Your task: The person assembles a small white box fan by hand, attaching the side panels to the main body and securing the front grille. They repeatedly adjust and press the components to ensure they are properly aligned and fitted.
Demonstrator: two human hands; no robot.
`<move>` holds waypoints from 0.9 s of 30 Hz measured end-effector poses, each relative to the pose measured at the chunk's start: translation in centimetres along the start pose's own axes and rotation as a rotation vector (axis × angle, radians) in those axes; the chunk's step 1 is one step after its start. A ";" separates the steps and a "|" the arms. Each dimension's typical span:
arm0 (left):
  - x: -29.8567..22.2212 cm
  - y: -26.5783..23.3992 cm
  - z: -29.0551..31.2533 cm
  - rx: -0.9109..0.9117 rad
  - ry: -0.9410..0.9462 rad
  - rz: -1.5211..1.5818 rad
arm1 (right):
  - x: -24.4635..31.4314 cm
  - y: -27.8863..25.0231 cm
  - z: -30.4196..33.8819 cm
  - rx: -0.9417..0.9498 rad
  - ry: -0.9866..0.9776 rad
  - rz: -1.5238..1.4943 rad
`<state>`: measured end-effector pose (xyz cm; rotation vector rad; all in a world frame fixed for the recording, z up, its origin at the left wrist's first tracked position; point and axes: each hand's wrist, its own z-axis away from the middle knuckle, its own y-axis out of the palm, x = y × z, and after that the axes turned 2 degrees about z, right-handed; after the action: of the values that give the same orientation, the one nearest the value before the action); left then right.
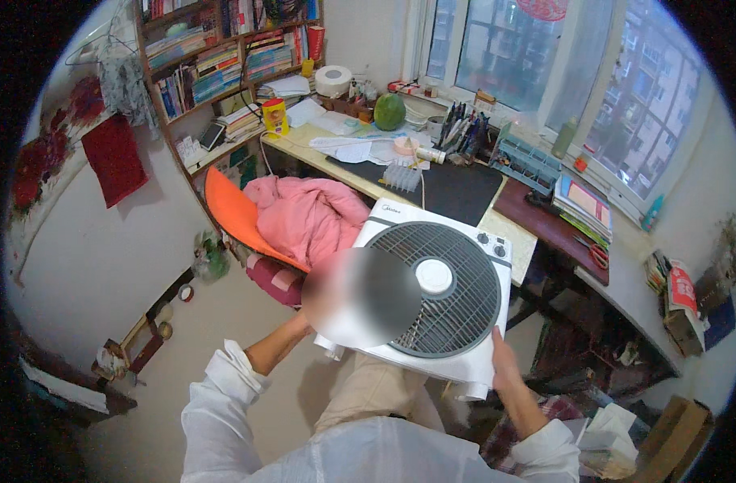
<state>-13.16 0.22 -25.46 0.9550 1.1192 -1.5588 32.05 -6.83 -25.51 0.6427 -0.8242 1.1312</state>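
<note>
Stretching desk (294, 147): beyond the box fan (456, 298), pale-topped, running along the window side; a black mat (465, 187) lies on it, just behind the fan's far edge as seen here
Orange chair (225, 211): left of the box fan and a little beyond it
Box fan: white shell, round dark grille turned up toward the camera, held before the person's torso; the step in hand seems to be holding and steadying it with both arms; whether it touches the desk edge cannot be told
Pink cloth bundle (316, 211): heaped on the chair, just beyond the fan's left side
Watermelon (390, 112): green and round, on the desk, well beyond the fan
Right hand (506, 364): closed about the fan's right edge near its lower corner; its fingers are mostly hidden
Left hand (323, 291): at the fan's left side, lost in a blurred patch; I cannot tell whether it is spread or gripping; the next move would likely call for equal support from both hands, so that the shell does not tip
Scissors (598, 254): red-handled, right of the fan
Control knobs (490, 244): at the fan's far right corner, clear of both hands
</note>
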 end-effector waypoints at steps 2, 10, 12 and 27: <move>-1.3 0.4 1.3 -0.031 0.005 -0.097 | -1.5 -0.4 1.1 -0.066 -0.197 0.118; -0.9 1.2 4.9 -0.287 0.477 -0.164 | -4.0 -0.1 3.7 -0.251 -0.707 0.177; 0.7 0.8 3.2 -0.369 0.628 -0.052 | -4.1 -0.7 2.6 -0.281 -0.807 0.203; 2.6 2.5 -2.7 -0.501 0.241 1.239 | -3.4 -2.2 -5.5 0.695 -0.334 -0.950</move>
<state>-11.19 1.85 -29.15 1.1402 0.7225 -0.1576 34.75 -4.91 -31.48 1.6236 -0.2744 0.3947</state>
